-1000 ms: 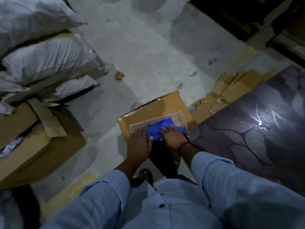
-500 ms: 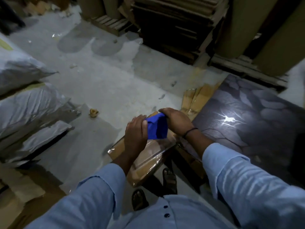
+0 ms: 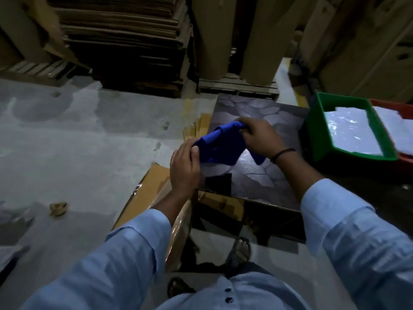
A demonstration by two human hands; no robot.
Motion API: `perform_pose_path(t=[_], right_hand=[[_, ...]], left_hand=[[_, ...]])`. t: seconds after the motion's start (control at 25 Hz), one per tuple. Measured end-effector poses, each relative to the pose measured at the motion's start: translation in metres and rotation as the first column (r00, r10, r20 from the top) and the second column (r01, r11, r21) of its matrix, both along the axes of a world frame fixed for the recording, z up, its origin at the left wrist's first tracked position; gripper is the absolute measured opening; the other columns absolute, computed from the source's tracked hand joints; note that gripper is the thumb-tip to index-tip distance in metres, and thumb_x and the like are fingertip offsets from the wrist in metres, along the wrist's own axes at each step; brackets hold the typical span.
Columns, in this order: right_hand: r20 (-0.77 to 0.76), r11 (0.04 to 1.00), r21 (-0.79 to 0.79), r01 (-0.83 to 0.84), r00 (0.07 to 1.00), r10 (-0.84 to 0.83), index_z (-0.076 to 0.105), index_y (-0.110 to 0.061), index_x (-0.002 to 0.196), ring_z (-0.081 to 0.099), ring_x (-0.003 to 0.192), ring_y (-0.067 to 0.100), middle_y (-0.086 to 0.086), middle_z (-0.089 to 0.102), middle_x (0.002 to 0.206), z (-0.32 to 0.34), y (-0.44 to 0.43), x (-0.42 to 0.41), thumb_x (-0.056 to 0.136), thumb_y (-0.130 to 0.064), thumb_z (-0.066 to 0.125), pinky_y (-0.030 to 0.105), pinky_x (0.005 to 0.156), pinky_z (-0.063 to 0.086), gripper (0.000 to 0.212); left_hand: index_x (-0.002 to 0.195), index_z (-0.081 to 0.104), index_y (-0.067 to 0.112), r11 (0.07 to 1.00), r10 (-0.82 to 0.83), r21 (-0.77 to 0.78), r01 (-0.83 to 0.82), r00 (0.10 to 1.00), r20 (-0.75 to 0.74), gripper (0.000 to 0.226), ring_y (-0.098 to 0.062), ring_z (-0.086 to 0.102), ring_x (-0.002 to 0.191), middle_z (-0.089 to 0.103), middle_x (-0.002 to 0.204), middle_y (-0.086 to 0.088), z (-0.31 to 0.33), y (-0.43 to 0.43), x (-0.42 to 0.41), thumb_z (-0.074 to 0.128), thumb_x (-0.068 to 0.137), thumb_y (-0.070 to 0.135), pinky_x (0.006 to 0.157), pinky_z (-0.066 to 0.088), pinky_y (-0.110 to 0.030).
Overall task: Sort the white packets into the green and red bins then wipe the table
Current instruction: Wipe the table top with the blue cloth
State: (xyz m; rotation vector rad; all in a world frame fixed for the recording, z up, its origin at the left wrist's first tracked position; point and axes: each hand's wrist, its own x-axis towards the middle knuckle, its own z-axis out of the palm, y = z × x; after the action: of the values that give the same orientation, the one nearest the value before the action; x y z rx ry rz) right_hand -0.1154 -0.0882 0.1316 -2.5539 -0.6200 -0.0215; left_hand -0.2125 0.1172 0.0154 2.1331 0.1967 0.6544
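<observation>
Both hands clamped on blue cloth [image 3: 220, 145] above the table [image 3: 263, 175]: left hand [image 3: 184, 167] at its near-left edge, right hand [image 3: 260, 136] toward green bin [image 3: 317, 135].

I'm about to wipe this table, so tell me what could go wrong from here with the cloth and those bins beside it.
1. The blue cloth is bunched between the left hand and right hand; wiped like that, it would likely cover little of the table.
2. The green bin sits close by the table's right edge; a wide stroke could knock it.
3. The light is dim and glares on the tabletop, so missed patches may be hard to spot.
</observation>
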Motion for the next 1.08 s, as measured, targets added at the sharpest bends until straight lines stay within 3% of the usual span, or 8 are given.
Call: perform_pose_path(t=[0.12, 0.2, 0.4, 0.56, 0.72, 0.84, 1.0, 1.08], right_hand=[[-0.139, 0.986, -0.129, -0.109, 0.986, 0.091, 0.066, -0.015, 0.115, 0.055, 0.102, 0.018, 0.008, 0.066, 0.117, 0.0, -0.025, 0.019, 0.097, -0.011, 0.051, 0.024, 0.077, 0.031, 0.025], [-0.157, 0.973, -0.208, -0.105, 0.985, 0.073, 0.065, -0.017, 0.118, 0.057, 0.109, 0.028, 0.011, 0.065, 0.122, -0.007, -0.035, 0.037, 0.097, -0.013, 0.05, 0.03, 0.079, 0.037, 0.027], [0.036, 0.945, -0.303, 0.12, 0.993, -0.115, 0.062, -0.022, 0.117, 0.064, 0.103, 0.037, 0.013, 0.069, 0.115, -0.05, -0.048, 0.054, 0.091, -0.022, 0.048, 0.041, 0.081, 0.052, 0.029], [-0.175, 0.879, -0.461, -0.124, 0.983, 0.047, 0.064, -0.021, 0.113, 0.065, 0.102, 0.032, 0.008, 0.068, 0.116, -0.125, -0.058, 0.0, 0.094, -0.043, 0.05, 0.039, 0.081, 0.052, 0.033], [-0.064, 0.901, -0.402, -0.164, 0.987, 0.151, 0.068, -0.018, 0.109, 0.065, 0.098, 0.035, 0.01, 0.069, 0.108, -0.159, -0.084, 0.004, 0.091, -0.031, 0.053, 0.041, 0.078, 0.053, 0.027], [0.053, 0.927, -0.323, -0.189, 0.975, 0.218, 0.067, -0.009, 0.119, 0.063, 0.106, 0.04, 0.017, 0.065, 0.119, -0.17, -0.094, 0.042, 0.089, -0.024, 0.054, 0.048, 0.085, 0.055, 0.036], [-0.043, 0.669, -0.556, -0.494, 0.821, 0.57, 0.053, -0.014, 0.143, 0.04, 0.14, 0.041, 0.018, 0.044, 0.153, -0.19, -0.091, 0.088, 0.093, -0.041, 0.034, 0.055, 0.114, 0.035, 0.06], [-0.1, 0.564, -0.613, -0.554, 0.762, 0.64, 0.038, -0.025, 0.153, 0.023, 0.15, 0.038, 0.011, 0.026, 0.163, -0.199, -0.084, 0.102, 0.094, -0.055, 0.029, 0.061, 0.118, 0.02, 0.066]], left_hand=[[0.133, 0.059, 0.025, 0.999, -0.029, 0.016, 0.03, 0.998, -0.056, 0.037, -0.016, 0.057, 0.122, 0.064, 0.133, 0.006, -0.005, -0.015, 0.012, 0.032, 0.11, 0.035, 0.105, 0.045, -0.046], [0.133, 0.059, 0.024, 1.0, -0.002, 0.022, 0.004, 0.997, -0.08, 0.037, -0.017, 0.057, 0.123, 0.063, 0.134, 0.005, -0.011, -0.021, 0.019, 0.033, 0.109, 0.034, 0.106, 0.045, -0.048], [0.129, 0.06, 0.023, 0.997, 0.074, 0.043, -0.068, 0.985, -0.157, 0.038, -0.02, 0.058, 0.122, 0.064, 0.132, 0.004, -0.025, -0.04, 0.033, 0.033, 0.107, 0.039, 0.104, 0.045, -0.052], [0.129, 0.057, 0.027, 0.994, 0.086, 0.084, -0.068, 0.969, -0.234, 0.044, -0.02, 0.057, 0.125, 0.061, 0.135, 0.006, -0.05, -0.05, 0.033, 0.027, 0.106, 0.049, 0.104, 0.045, -0.052], [0.132, 0.057, 0.026, 0.988, 0.113, 0.133, -0.073, 0.939, -0.324, 0.046, -0.021, 0.054, 0.13, 0.06, 0.138, 0.003, -0.069, -0.056, 0.025, 0.028, 0.107, 0.05, 0.107, 0.043, -0.053], [0.131, 0.06, 0.022, 0.988, 0.124, 0.129, -0.086, 0.937, -0.327, 0.046, -0.022, 0.055, 0.13, 0.061, 0.137, 0.0, -0.079, -0.061, 0.022, 0.031, 0.107, 0.048, 0.106, 0.044, -0.052], [0.131, 0.063, 0.02, 0.98, 0.151, 0.174, -0.092, 0.921, -0.36, 0.048, -0.02, 0.052, 0.135, 0.06, 0.141, -0.002, -0.09, -0.072, 0.019, 0.033, 0.105, 0.047, 0.109, 0.043, -0.049], [0.131, 0.063, 0.021, 0.975, 0.149, 0.21, -0.072, 0.912, -0.381, 0.05, -0.02, 0.052, 0.136, 0.06, 0.142, -0.004, -0.093, -0.073, 0.017, 0.032, 0.105, 0.048, 0.109, 0.043, -0.048]])
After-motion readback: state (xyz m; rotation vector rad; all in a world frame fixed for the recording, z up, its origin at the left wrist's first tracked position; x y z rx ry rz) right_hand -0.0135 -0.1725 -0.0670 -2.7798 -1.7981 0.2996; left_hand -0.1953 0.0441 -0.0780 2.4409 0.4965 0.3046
